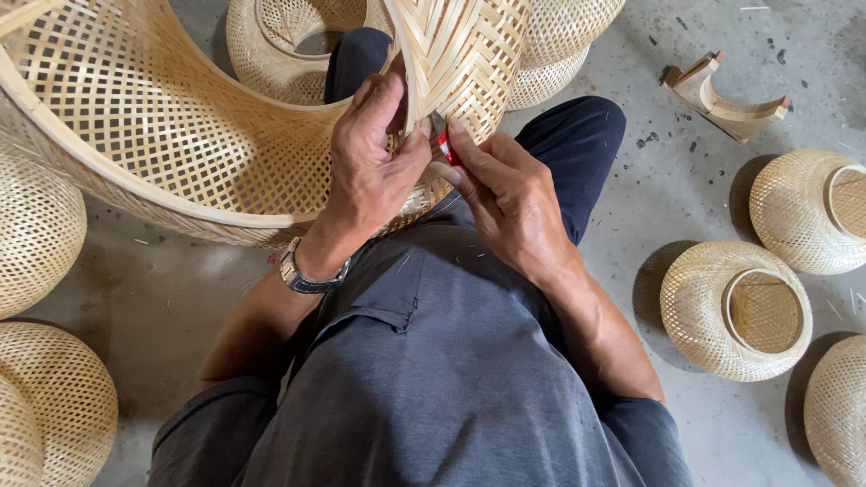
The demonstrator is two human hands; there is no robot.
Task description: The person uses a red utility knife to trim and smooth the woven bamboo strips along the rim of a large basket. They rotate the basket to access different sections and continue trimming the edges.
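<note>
A large woven bamboo shade (pixel 153 117) with an open lattice wall and a solid bent rim rests across my lap. My left hand (pixel 374 153), with a metal watch on its wrist, pinches the edge of a tightly woven bamboo flap (pixel 465 54) that rises from the shade. My right hand (pixel 505 194) is closed on a small red-handled tool (pixel 444 144), its tip pressed against the same woven edge right beside my left thumb. Which kind of tool it is cannot be made out.
Round woven bamboo shades lie around me on the grey concrete floor: two at the right (pixel 735 307) (pixel 807 207), one at the right edge (pixel 839 406), two at the left (pixel 36 225) (pixel 54 406), more behind (pixel 289 45). A curved wooden form (pixel 726 95) sits at the back right.
</note>
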